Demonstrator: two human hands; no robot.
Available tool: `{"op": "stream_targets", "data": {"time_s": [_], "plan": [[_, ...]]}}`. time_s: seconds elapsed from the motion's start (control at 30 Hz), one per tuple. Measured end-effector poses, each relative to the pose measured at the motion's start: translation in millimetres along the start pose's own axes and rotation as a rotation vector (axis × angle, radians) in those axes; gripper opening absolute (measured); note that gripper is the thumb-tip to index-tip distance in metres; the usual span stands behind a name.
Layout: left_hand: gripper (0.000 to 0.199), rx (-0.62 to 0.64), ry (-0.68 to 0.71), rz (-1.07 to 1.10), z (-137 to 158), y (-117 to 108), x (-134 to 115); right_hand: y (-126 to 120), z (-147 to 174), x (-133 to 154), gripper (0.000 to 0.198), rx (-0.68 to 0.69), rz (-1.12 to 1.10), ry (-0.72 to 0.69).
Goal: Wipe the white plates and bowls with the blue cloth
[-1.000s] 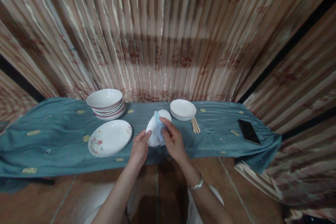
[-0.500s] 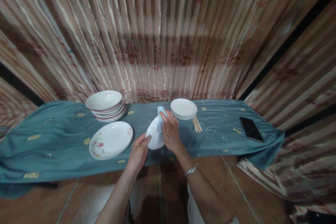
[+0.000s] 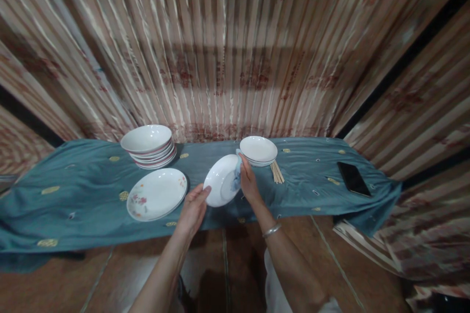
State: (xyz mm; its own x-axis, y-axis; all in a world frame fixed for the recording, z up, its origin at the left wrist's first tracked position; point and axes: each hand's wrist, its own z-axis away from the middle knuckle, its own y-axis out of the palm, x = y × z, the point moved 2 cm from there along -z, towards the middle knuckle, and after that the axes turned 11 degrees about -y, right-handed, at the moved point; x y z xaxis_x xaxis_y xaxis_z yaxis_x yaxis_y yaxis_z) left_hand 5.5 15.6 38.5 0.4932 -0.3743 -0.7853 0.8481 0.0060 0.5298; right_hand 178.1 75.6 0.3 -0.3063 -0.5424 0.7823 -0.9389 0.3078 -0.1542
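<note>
A white plate (image 3: 219,183) is held tilted above the front part of the table. My left hand (image 3: 195,204) grips its left rim, thumb on top. At the plate's right rim is my right hand (image 3: 248,181), closed on a light blue cloth (image 3: 238,157) that is mostly hidden by the fingers and pressed to the edge. Just behind the right hand stands a short stack of white plates (image 3: 259,148). To the left of my left hand lie oval plates with a flower print (image 3: 157,194).
Several red-rimmed white bowls (image 3: 147,139) are stacked at the back left. Chopsticks (image 3: 277,173) lie beside the small plate stack. A black phone (image 3: 353,178) rests toward the right end of the green tablecloth (image 3: 308,190). A striped curtain (image 3: 227,58) hangs behind the table.
My right hand has slid with the cloth from the plate's inner face to its right rim. The plate has turned to show more of its upper surface.
</note>
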Motion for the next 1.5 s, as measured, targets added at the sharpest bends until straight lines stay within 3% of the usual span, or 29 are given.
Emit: {"op": "stream_targets", "data": {"time_s": [0.3, 0.5, 0.67, 0.83, 1.13, 1.3, 1.5], "plan": [[0.037, 0.035, 0.015, 0.040, 0.6, 4.5, 2.5, 20.8, 18.9, 60.4, 0.049, 0.185, 0.492, -0.356], [0.036, 0.050, 0.054, 0.031, -1.2, 1.8, 3.8, 28.1, 26.4, 74.9, 0.045, 0.295, 0.667, -0.485], [0.035, 0.058, 0.021, 0.013, -0.5, 4.4, 4.0, 13.1, 10.3, 58.6, 0.047, 0.207, 0.542, -0.335], [0.038, 0.015, 0.011, 0.031, -2.2, 2.6, 3.2, 1.9, -1.8, 18.4, 0.054, 0.045, 0.200, -0.138], [0.039, -0.028, 0.006, 0.114, -8.7, -5.2, 3.1, 2.3, 10.2, -33.2, 0.063, -0.100, -0.175, 0.240], [0.040, -0.037, 0.015, 0.151, -12.8, -10.9, 3.9, 7.0, 24.1, -47.5, 0.065, -0.190, -0.263, 0.356], [0.034, -0.101, 0.005, 0.216, -14.0, -9.8, 1.2, 12.8, 36.8, -51.6, 0.059, -0.168, -0.191, 0.380]]}}
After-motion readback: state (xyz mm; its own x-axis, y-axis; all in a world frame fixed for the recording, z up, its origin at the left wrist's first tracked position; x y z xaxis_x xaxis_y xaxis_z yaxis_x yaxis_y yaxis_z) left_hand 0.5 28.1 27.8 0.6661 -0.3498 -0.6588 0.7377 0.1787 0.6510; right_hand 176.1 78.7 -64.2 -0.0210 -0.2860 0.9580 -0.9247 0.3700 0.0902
